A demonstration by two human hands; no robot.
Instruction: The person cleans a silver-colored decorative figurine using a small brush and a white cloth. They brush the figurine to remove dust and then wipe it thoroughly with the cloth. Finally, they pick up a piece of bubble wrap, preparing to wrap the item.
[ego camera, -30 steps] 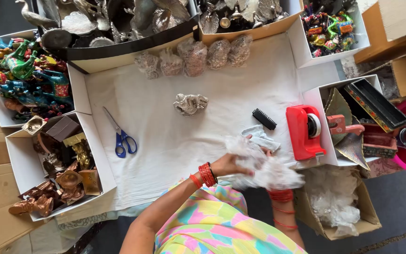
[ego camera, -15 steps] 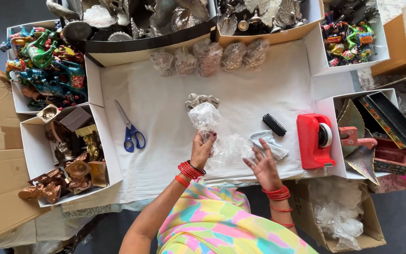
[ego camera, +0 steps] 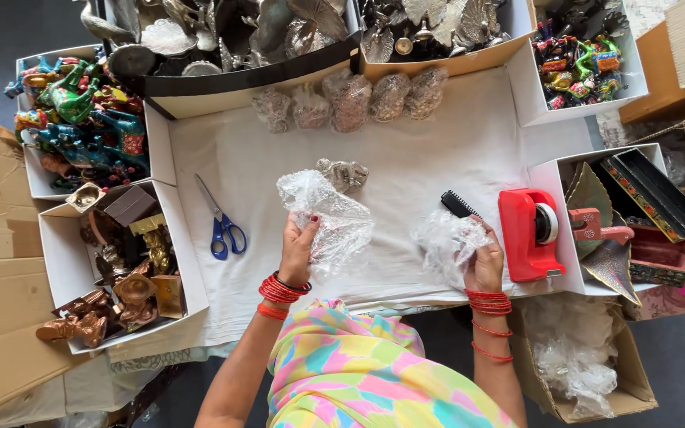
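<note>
My left hand (ego camera: 299,250) pinches a clear sheet of bubble wrap (ego camera: 325,215) at its near edge, lifted over the middle of the white-covered desk (ego camera: 406,158). My right hand (ego camera: 485,265) is clenched on a second crumpled piece of bubble wrap (ego camera: 447,242) near the desk's right edge. The small silver metal figurine (ego camera: 342,173) lies just beyond the raised sheet. Best to spread the sheet flat and centre the figurine on it.
</note>
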